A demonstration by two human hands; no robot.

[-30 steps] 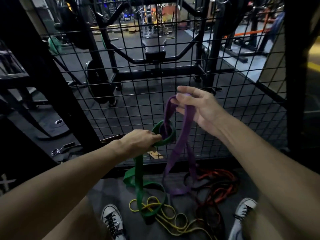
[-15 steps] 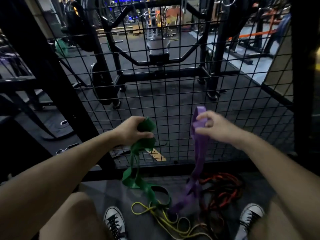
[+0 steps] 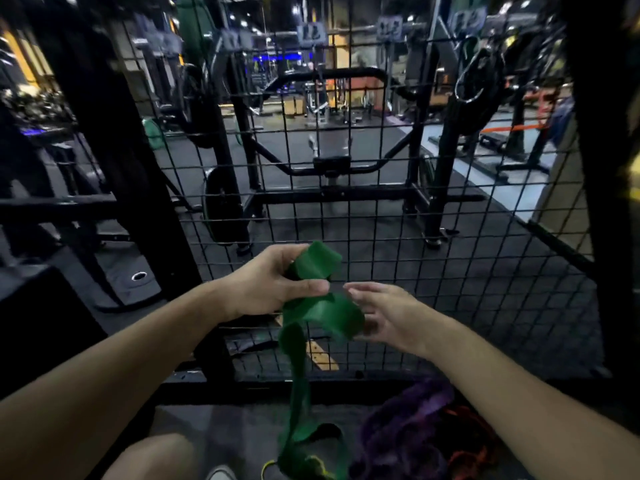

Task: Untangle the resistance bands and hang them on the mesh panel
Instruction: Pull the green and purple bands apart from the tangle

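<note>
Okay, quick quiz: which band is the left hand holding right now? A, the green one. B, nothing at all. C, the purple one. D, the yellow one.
A: the left hand grips the folded top of the green band, while the purple band lies on the floor.

Yellow band [image 3: 268,466] cut off below
</note>
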